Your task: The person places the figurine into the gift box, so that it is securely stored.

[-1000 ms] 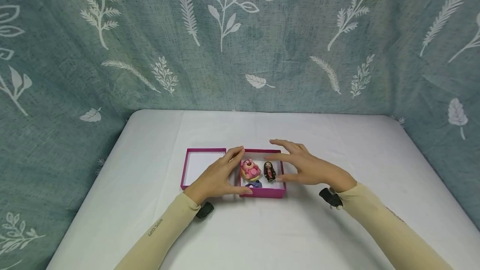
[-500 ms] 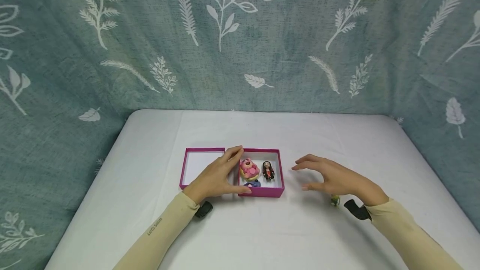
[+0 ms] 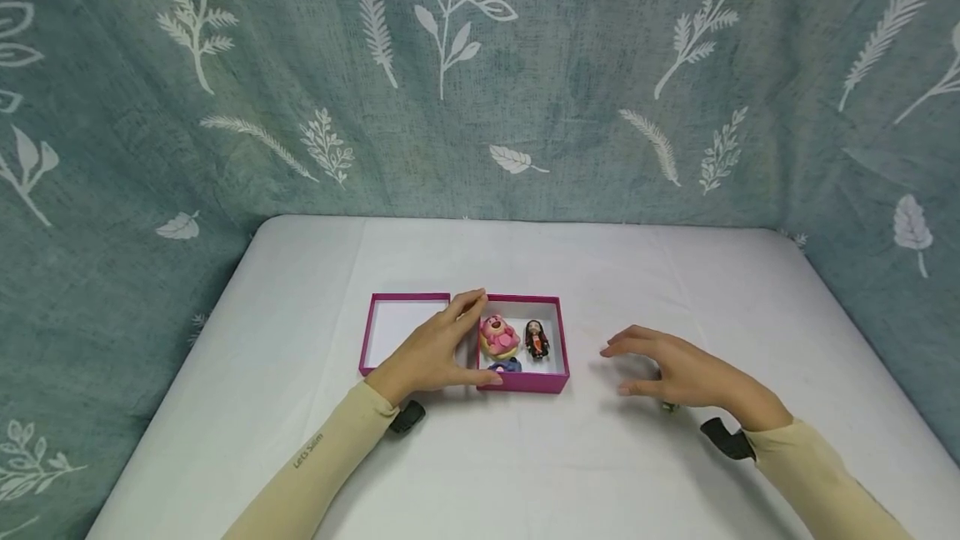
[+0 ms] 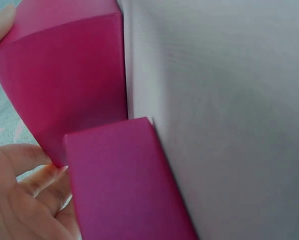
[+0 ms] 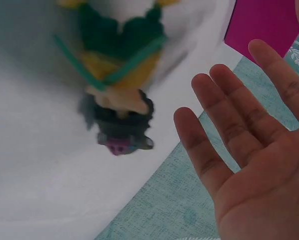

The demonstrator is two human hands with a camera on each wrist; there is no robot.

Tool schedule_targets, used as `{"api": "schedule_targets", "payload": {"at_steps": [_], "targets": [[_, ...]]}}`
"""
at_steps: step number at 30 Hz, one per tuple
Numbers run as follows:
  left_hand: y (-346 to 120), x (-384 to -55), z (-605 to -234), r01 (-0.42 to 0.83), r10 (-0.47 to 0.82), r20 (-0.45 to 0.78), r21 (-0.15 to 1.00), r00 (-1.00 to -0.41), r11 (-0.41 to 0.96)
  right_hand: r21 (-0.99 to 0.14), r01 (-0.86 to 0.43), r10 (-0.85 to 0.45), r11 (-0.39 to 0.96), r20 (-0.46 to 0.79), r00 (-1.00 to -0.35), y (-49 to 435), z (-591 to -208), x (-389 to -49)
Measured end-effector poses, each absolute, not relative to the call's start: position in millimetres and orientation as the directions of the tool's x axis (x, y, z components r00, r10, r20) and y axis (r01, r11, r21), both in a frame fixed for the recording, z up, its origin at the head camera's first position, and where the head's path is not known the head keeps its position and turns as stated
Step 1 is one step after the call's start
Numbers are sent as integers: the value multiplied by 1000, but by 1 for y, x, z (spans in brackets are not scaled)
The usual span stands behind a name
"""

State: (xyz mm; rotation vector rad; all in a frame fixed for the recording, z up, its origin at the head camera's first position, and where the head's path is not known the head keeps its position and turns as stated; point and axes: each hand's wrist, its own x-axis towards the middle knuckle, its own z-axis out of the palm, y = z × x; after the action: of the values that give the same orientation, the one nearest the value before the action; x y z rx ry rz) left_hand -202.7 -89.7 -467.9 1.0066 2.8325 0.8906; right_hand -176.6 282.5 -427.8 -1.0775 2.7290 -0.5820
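A magenta box (image 3: 522,383) with a white inside stands open on the white table. My left hand (image 3: 435,352) holds it by its left end, thumb at the front wall and fingers at the back corner. Inside lie a pink bear figure (image 3: 498,335) on a yellow ring, a long-haired doll figure (image 3: 537,340) in red and black, and a partly hidden blue figure (image 3: 507,365). My right hand (image 3: 697,373) hovers right of the box, fingers spread and holding nothing. Below it is a small figurine (image 5: 120,75) in green and yellow with dark hair, mostly hidden in the head view.
The box's lid (image 3: 405,298), magenta-rimmed and white inside, lies left of the box, partly behind my left hand. A white cloth covers the table (image 3: 510,473). Green leaf-patterned fabric (image 3: 570,107) hangs behind and at both sides.
My right hand has left the area over the box and moved right and toward me, over the small figurine. The left hand has stayed at the box.
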Motion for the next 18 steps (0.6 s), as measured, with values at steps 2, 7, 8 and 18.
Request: {"api": "schedule_targets", "payload": {"at_steps": [2, 7, 8, 18], "targets": [[-90, -203, -468, 576, 579, 176, 515, -796, 635, -404, -612, -670, 680, -2, -743, 284, -432, -175], [-90, -202, -468, 573, 579, 171, 518, -797, 636, -398, -582, -636, 709, -5, -772, 291, -443, -168], [-90, -202, -467, 573, 579, 170, 517, -797, 636, -398, -579, -631, 712, 0, -776, 292, -445, -166], [-90, -202, -467, 572, 577, 171, 514, -798, 639, -278, -598, -579, 752, 155, -801, 305, -454, -153]]}}
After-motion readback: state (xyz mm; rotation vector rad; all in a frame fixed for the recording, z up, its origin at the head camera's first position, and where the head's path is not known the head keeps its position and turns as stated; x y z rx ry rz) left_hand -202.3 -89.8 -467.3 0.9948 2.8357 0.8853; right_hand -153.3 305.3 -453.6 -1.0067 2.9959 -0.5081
